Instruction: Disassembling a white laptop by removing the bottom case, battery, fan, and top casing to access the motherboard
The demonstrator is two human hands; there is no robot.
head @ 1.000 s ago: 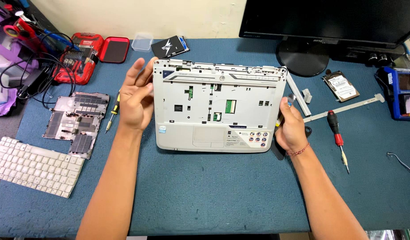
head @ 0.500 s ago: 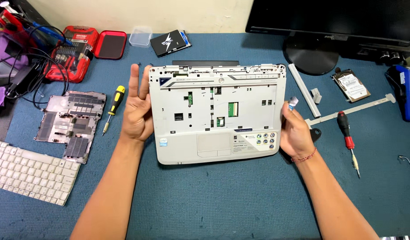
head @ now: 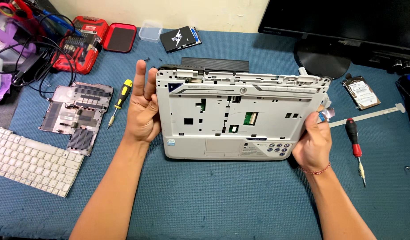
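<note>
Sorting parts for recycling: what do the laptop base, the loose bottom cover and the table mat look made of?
Laptop base: moulded plastic, matt silver-white, judging by the clean cutouts and uniform colour. Bottom cover: probably plastic with a metallic or foil-lined inner face; it looks dull grey-pink with vent grilles. Table mat: looks like blue felt or carpet-like fabric, with a fuzzy, non-reflective texture.
</note>
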